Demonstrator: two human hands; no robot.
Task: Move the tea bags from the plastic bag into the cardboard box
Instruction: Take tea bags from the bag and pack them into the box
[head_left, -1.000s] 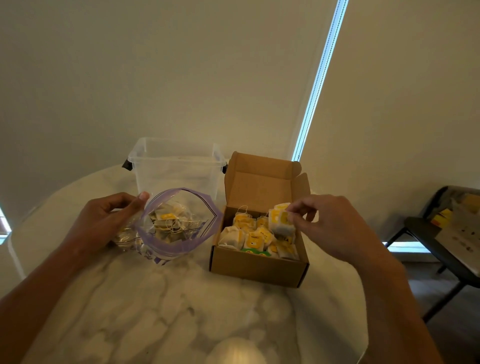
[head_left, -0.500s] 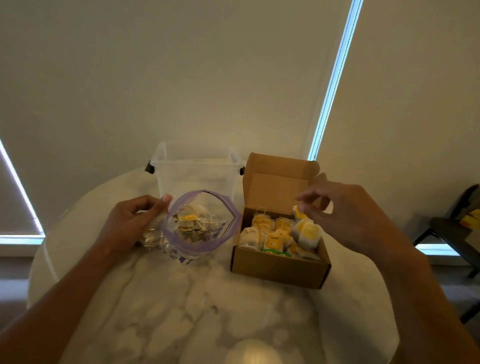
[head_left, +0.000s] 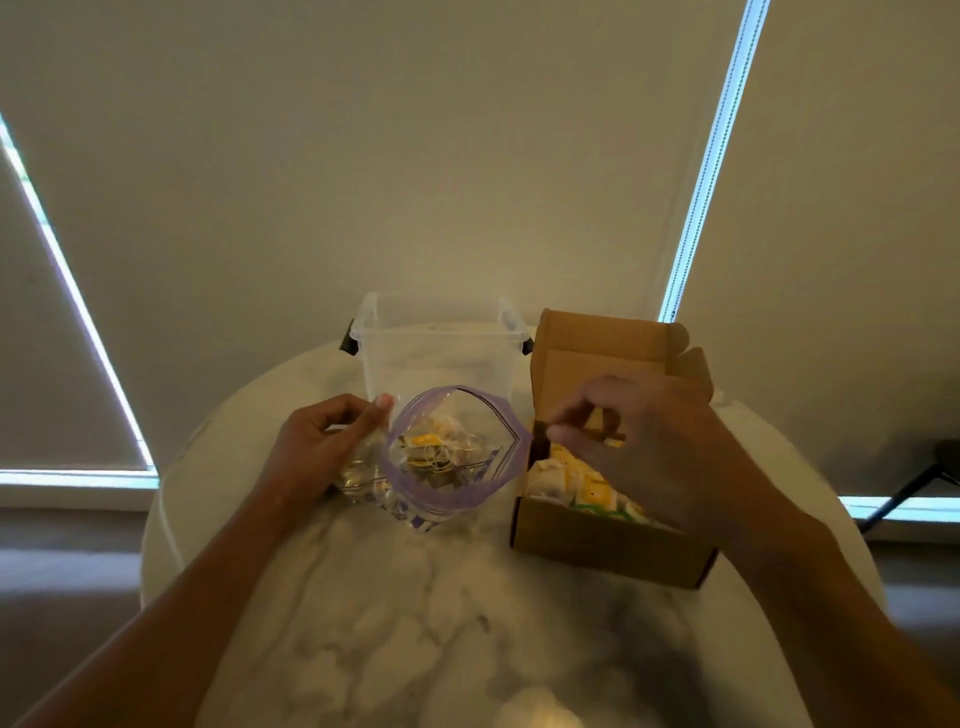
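Cardboard box (head_left: 597, 545) is 1 up on tea bags (head_left: 576, 483); your right hand (head_left: 649, 441), loosely curled and empty, swings back toward the bag (head_left: 457, 501) your left hand (head_left: 322, 447) pinches open.

Matt cardboard box (head_left: 602, 540) (glossy marble table (head_left: 415, 623))

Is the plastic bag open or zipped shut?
Open. The plastic bag gapes wide at its purple rim; tea bags show inside; the left hand holds its edge.
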